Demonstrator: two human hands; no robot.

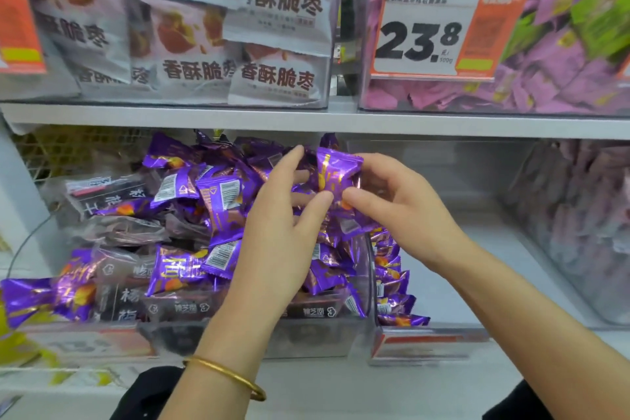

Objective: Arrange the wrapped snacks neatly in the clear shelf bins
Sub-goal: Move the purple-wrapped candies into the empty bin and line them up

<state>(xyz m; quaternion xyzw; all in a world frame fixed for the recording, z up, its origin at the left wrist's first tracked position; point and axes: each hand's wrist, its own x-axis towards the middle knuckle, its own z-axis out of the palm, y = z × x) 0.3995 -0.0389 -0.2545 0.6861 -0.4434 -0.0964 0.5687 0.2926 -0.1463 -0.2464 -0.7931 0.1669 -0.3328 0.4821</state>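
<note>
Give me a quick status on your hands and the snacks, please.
Left hand and right hand both pinching purple snack, upright above heaped bin. Dark packs mixed into that heap. Purple packs stacked in right bin; nothing blocking it.

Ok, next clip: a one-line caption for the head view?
Left hand and right hand hold one purple snack over a clear bin heaped with the same snacks, below a price tag.

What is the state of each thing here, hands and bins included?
purple snack: upright, held between both hands.
left hand: pinches the snack's lower edge.
right hand: grips the snack.
left bin: heaped, untidy.
middle bin: mostly bare, few stacked snacks at its left.
</note>
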